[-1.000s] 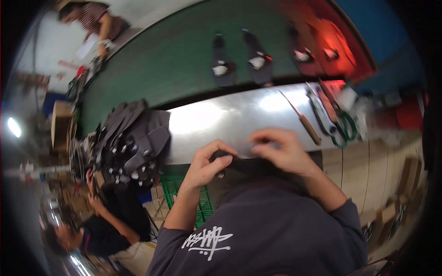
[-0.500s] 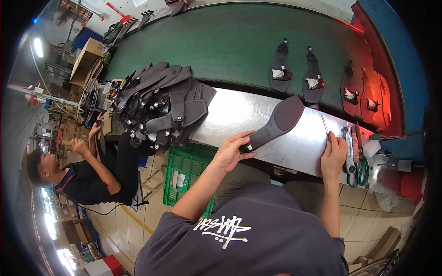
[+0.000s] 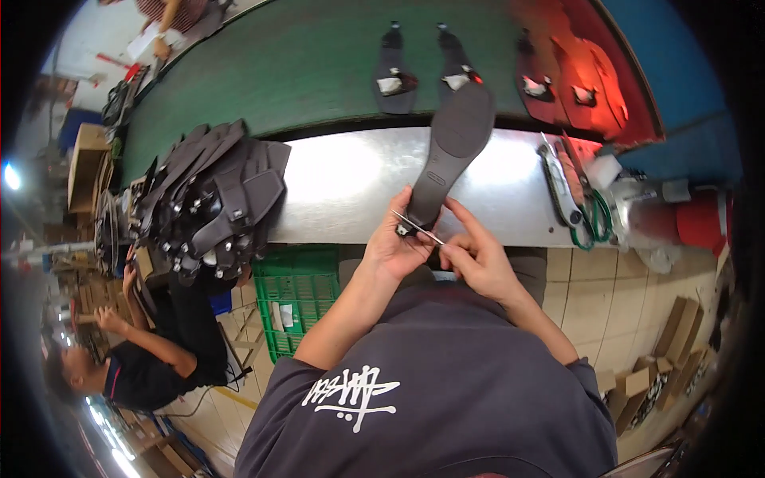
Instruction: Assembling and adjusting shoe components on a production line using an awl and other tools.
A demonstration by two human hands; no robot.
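Head view. Dark shoe sole (image 3: 458, 131), one: raised in front of the person above the metal bench (image 3: 335, 179), underside to the camera, broad end pointing away toward the green belt (image 3: 287, 76). Left hand (image 3: 394, 248): fingers closed around the narrow end, which they partly cover; a small dark-and-white fitting (image 3: 406, 229) shows there. Right hand (image 3: 474, 261): fingertips pinching a slim metal tool (image 3: 421, 229), laid slantwise across the narrow end; its grip end is hidden in the fingers, and whether its tip touches the sole cannot be told.

Sandals (image 3: 390, 84), a row on the belt; one is partly covered by the raised sole, those at right are washed in red light. Pile of dark sandals (image 3: 211, 195), left on the bench, overlapping, count not readable. Co-worker (image 3: 151, 362), lower left, head blurred; second person (image 3: 179, 12), cut off at the upper edge.

Containers: green plastic crate (image 3: 295, 263), below the bench edge, partly covered by the person's arm, with a pale piece (image 3: 283, 316) in or on it, which cannot be told; cardboard boxes (image 3: 679, 325), lower right, holding small things too indistinct to name; red container (image 3: 703, 225), right, contents not visible.
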